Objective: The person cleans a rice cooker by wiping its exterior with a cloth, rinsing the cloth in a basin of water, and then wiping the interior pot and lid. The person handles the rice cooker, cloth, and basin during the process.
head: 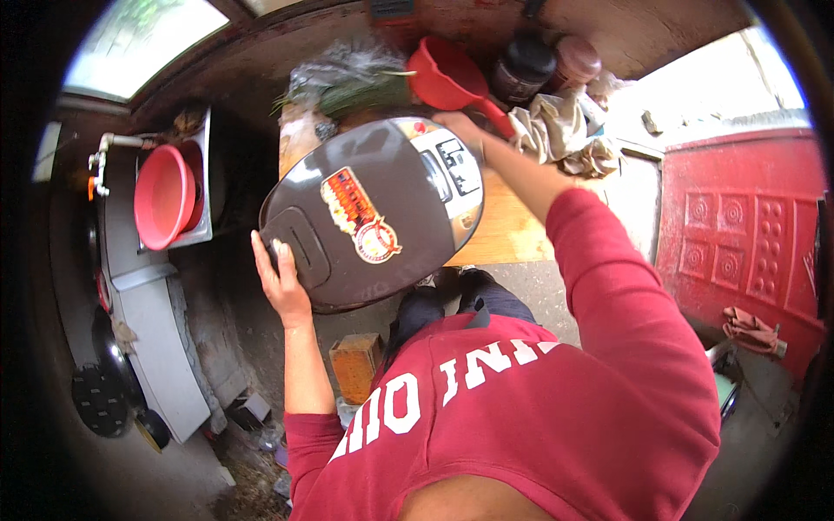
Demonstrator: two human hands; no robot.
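Observation:
A dark brown rice cooker with its lid down is between my two hands, at the table's near-left edge. Its light control panel faces the upper right, and a colourful sticker is on the lid. My left hand grips the rear end beside the steam vent cover. At the panel end, my right hand holds the far side, its fingers mostly hidden and blurred. The cooker's underside cannot be seen, so whether it touches the wooden table is unclear.
Behind the cooker are a red plastic ladle, green vegetables in plastic, dark jar and crumpled cloth. To the left, a pink basin tilts in a sink below a tap. A wooden stool stands near my legs.

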